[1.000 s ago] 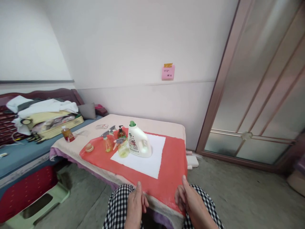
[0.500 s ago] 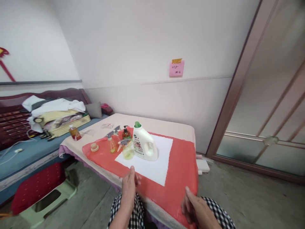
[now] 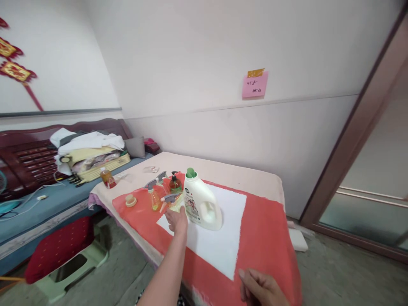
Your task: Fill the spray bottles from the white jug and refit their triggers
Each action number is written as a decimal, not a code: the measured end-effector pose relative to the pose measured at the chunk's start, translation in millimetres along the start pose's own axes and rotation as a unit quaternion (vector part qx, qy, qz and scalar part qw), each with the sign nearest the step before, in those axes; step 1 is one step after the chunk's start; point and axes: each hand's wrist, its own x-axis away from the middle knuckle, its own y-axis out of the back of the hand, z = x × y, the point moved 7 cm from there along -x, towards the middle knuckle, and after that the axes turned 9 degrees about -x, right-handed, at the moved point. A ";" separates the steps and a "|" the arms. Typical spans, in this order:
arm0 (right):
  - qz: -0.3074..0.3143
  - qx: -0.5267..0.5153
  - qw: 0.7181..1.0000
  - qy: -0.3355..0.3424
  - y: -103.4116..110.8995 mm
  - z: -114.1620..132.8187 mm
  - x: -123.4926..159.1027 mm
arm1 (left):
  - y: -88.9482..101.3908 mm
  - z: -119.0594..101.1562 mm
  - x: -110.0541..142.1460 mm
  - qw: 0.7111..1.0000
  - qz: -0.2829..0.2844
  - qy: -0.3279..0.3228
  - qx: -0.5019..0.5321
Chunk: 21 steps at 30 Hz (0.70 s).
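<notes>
My left hand reaches over the near edge of a white sheet and closes round a small clear spray bottle with a grey and pink trigger head. The hand hides most of the bottle's lower body. Just right of it stands a large white detergent jug with a green cap. Low over the red cloth, my right hand holds nothing, its fingers loosely curled and the thumb apart.
Behind the spray bottle are an orange-tinted bottle, a brown pump bottle and a beige lid. An amber bottle stands at the table's left edge. A red-topped stool is on the floor at left.
My left hand has moved forward from the table's front edge to the spray bottle and closed round it. My right hand stays low at the right. The view has turned slightly left.
</notes>
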 end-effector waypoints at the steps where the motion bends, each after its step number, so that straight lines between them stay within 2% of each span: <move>1: 0.009 0.015 1.000 0.008 -4.9 8.1 -5.5 | -2.3 -2.3 -3.6 1.000 -0.010 0.005 -0.012; 5: 0.024 0.055 0.997 0.039 -20.8 47.0 -31.0 | -6.6 -6.9 -18.8 0.999 -0.031 -0.016 -0.035; 9: 0.027 0.068 0.995 0.068 -25.8 74.1 -63.6 | -0.8 -6.5 -42.3 0.999 -0.010 -0.038 -0.016; 11: 0.025 0.061 0.995 0.073 -24.0 73.6 -78.9 | 10.0 -9.3 -53.1 0.998 0.012 -0.053 0.010; 14: 0.015 0.034 0.997 0.060 -18.7 56.4 -95.3 | 34.9 -21.6 -54.7 0.992 0.060 -0.096 0.063; 16: 0.011 0.004 0.999 0.039 -16.9 42.2 -99.7 | 49.4 -34.2 -41.3 0.979 0.120 -0.131 0.098; 18: 0.012 -0.032 0.999 0.016 -18.4 32.9 -98.2 | 57.8 -48.8 -17.2 0.956 0.199 -0.167 0.132; 20: 0.039 -0.110 0.993 -0.004 -26.1 30.7 -91.8 | 54.6 -65.1 17.7 0.900 0.335 -0.195 0.201; 21: 0.072 -0.173 0.982 -0.013 -33.3 32.3 -87.1 | 52.4 -71.4 34.9 0.872 0.387 -0.198 0.226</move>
